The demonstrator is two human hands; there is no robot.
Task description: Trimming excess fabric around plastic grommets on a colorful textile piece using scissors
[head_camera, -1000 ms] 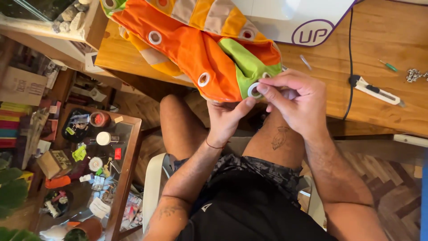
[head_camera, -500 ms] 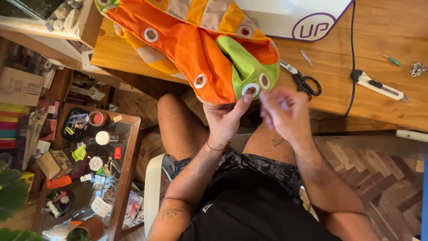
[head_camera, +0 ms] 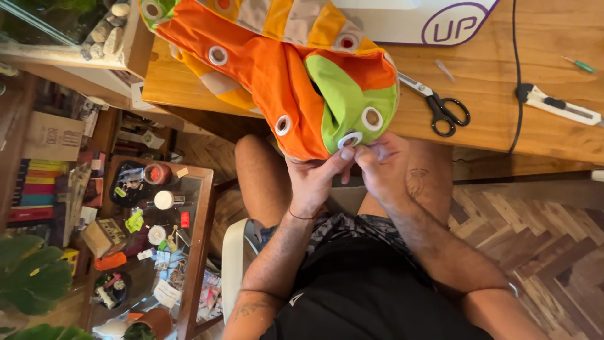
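Note:
An orange, green and yellow cloth [head_camera: 270, 69] with white ring eyelets hangs over the front edge of a wooden table [head_camera: 497, 126]. My left hand [head_camera: 318, 176] pinches the cloth's lower edge by a white eyelet [head_camera: 350, 139] in the green patch. My right hand [head_camera: 384, 167] meets it there, fingertips on the same edge beside that eyelet. Both hands sit over my bare knees, just below the table edge.
Black-handled scissors [head_camera: 440, 107] lie on the table right of the cloth. A white utility knife [head_camera: 557, 104] and a black cable [head_camera: 517, 69] lie farther right. A white box [head_camera: 415, 22] stands behind. A cluttered glass-topped side table [head_camera: 195, 252] stands at left.
My right hand had drawn back off the cloth half a second ago, uncovering the scissors; now it is back at the eyelet edge beside my left hand. The view has shifted slightly.

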